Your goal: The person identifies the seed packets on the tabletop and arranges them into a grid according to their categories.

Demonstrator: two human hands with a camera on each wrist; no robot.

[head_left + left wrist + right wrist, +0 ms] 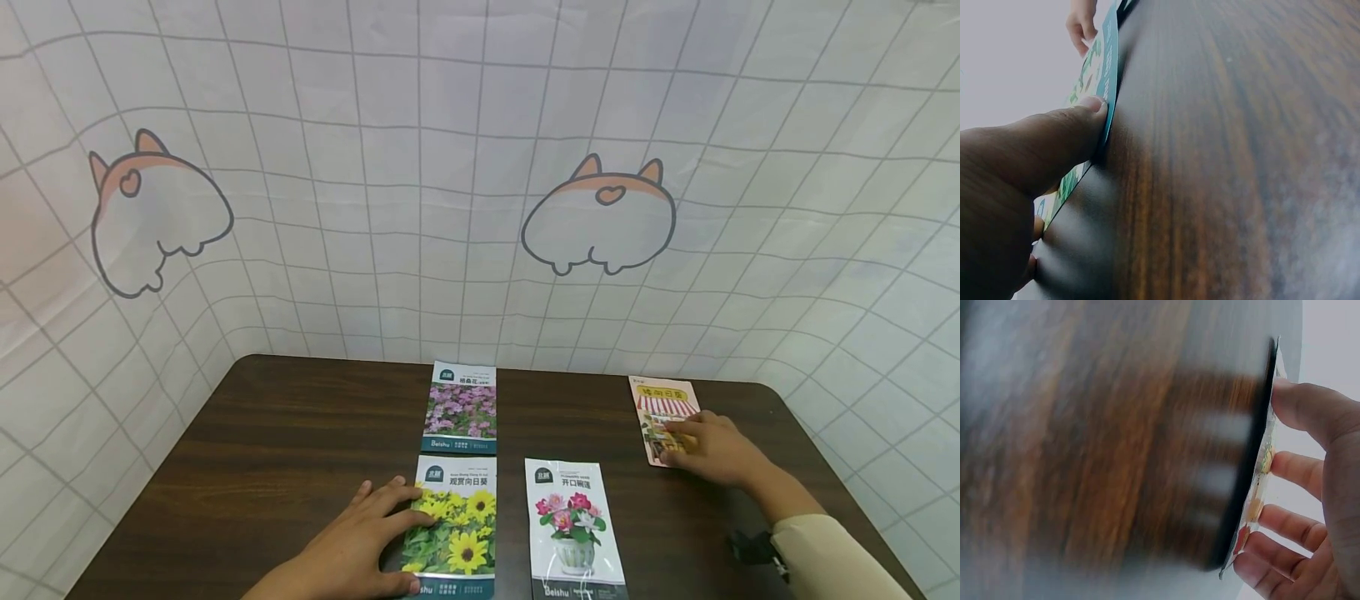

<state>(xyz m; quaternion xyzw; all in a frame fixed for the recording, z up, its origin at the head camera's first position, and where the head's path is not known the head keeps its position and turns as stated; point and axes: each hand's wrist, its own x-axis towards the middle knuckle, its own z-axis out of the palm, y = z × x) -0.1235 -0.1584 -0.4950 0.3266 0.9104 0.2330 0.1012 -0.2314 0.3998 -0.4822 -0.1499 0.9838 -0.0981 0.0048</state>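
Note:
My left hand (348, 542) lies over the left edge of a seed packet (461, 521) printed with yellow sunflowers, fingers spread and touching it. In the left wrist view its thumb (1066, 134) rests on the packet's teal lower border. At the right, my right hand (716, 450) rests its fingertips on a packet (663, 408) with a red-and-white striped awning and yellow title. The right wrist view shows the thumb (1310, 409) and fingers spread along that packet's face, with a dark shadow (1235, 512) beside its edge.
Behind the sunflower packet lies a seed packet (460, 408) with purple flowers. Between the hands lies a white packet (576, 529) showing a pot of pink flowers. All are on a dark brown wooden table (300, 433). A white gridded curtain (390, 208) with cartoon animals encloses it.

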